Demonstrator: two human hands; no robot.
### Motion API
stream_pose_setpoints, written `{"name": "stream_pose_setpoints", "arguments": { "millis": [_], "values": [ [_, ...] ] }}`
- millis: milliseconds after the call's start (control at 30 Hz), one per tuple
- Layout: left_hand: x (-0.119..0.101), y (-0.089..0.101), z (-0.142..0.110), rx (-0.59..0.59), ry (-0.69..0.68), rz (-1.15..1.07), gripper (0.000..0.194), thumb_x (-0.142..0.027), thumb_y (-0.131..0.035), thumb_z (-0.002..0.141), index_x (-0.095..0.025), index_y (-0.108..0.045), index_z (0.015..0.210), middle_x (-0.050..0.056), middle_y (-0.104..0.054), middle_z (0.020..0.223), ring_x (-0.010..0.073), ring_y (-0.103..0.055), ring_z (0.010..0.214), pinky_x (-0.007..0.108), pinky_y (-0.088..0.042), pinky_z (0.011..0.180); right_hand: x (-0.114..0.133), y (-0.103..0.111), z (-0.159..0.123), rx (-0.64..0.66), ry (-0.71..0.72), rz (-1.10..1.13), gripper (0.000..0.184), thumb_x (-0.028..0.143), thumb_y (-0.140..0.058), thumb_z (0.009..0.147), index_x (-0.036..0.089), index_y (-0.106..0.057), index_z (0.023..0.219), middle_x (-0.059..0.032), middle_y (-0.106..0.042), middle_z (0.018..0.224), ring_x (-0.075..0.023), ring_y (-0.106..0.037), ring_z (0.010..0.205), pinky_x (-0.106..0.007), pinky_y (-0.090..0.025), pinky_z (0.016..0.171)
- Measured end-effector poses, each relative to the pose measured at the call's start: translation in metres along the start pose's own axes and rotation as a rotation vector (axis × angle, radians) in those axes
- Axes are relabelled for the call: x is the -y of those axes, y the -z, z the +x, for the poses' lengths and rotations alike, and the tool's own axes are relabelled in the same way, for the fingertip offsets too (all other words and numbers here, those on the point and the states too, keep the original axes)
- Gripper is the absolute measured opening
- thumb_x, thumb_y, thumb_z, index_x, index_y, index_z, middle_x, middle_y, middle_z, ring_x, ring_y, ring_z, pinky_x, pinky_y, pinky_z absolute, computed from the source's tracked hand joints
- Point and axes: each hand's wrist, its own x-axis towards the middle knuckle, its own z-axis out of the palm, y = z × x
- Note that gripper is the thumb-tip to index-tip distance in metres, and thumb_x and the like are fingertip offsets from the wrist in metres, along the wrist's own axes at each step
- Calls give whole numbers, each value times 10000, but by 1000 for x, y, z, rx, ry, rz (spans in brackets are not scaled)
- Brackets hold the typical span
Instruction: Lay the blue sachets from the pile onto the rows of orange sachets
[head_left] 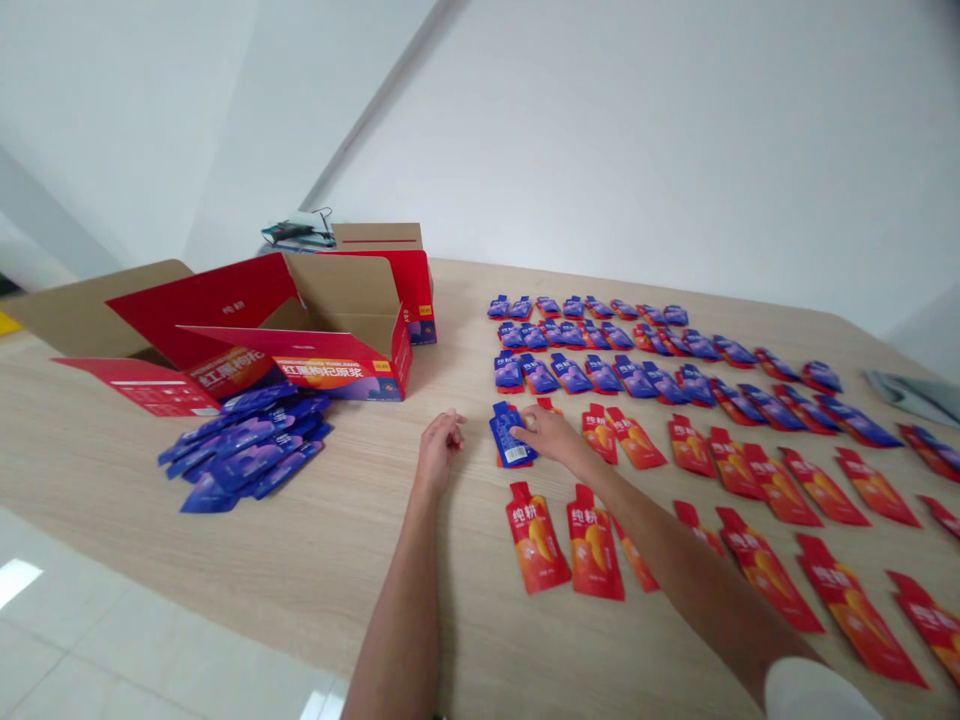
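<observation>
My right hand rests on the wooden table, fingers pinched on a blue pouch lying back side up over an orange one. My left hand hovers just left of it, fingers loosely curled, holding nothing I can see. Rows of blue pouches lie beyond my hands. Rows of orange pouches spread to the right and toward me, two of them just below my right wrist.
A loose pile of blue pouches lies at the left. Behind it stand open red cardboard boxes, flaps spread. A further red box carries a small device with cables. Grey cloth lies at the far right. The table's near edge runs over white floor tiles.
</observation>
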Motion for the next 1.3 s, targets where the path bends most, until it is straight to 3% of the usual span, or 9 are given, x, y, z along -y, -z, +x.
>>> {"name": "stream_pose_setpoints", "arguments": {
  "millis": [100, 267, 367, 533, 733, 833, 1100, 1300],
  "values": [
    [-1, 0, -1, 4, 8, -1, 470, -617, -728, 870, -147, -708, 866, -20, -452, 629, 116, -471, 547, 237, -320, 512, -2, -2, -1, -14, 3, 58, 486, 459, -695, 918, 165, -638, 1300, -115, -751, 1089, -246, -708, 1024, -314, -500, 854],
    [-2, 0, -1, 0, 11, 5, 474, -622, -734, 857, -149, -709, 869, -21, -457, 623, 119, -472, 540, 243, -326, 511, -1, -5, -3, 21, -40, 330, 431, 349, -716, 881, 175, -642, 1268, -32, -746, 901, -190, -708, 816, -279, -512, 732],
    [-3, -1, -1, -1, 15, 10, 471, -617, -736, 854, -147, -708, 864, -20, -455, 624, 119, -477, 540, 239, -322, 508, 4, 1, -6, -45, -19, 389, 377, 301, -689, 881, 178, -645, 1235, -12, -731, 849, -169, -692, 759, -263, -498, 699],
    [-5, -4, -2, -4, 6, -4, 488, -629, -757, 821, -144, -707, 845, -15, -454, 611, 122, -457, 527, 244, -316, 498, 19, 23, -18, -227, 144, 170, 374, 232, -635, 893, 216, -646, 1266, 1, -714, 839, -166, -661, 774, -271, -485, 754],
    [-6, -4, -3, -3, 6, -19, 498, -634, -763, 810, -141, -707, 838, -14, -455, 617, 124, -458, 533, 245, -332, 501, 41, 18, -30, -145, 284, -169, 421, 128, -519, 948, 189, -638, 1347, -110, -699, 1199, -220, -654, 1082, -313, -477, 957],
    [-6, -4, -3, 0, 15, -14, 499, -637, -751, 820, -141, -714, 850, -15, -450, 613, 123, -459, 534, 240, -337, 504, 46, 6, -31, -94, 289, -278, 404, 108, -487, 962, 180, -660, 1320, -135, -677, 1234, -237, -647, 1121, -331, -484, 982],
    [-6, -5, -4, 4, 19, -9, 508, -650, -746, 822, -143, -721, 845, -11, -454, 605, 121, -457, 530, 230, -341, 494, 57, -10, -29, -57, 241, -274, 378, 146, -498, 988, 205, -685, 1310, -118, -693, 1244, -236, -671, 1121, -315, -504, 963],
    [-4, -3, -3, 15, 28, -8, 510, -655, -743, 826, -146, -724, 855, -9, -465, 609, 124, -470, 529, 232, -345, 498, 55, -7, -33, -102, 250, -184, 334, 368, -531, 1039, 207, -722, 1262, -113, -720, 1212, -241, -690, 1073, -317, -518, 935]
  ]
}}
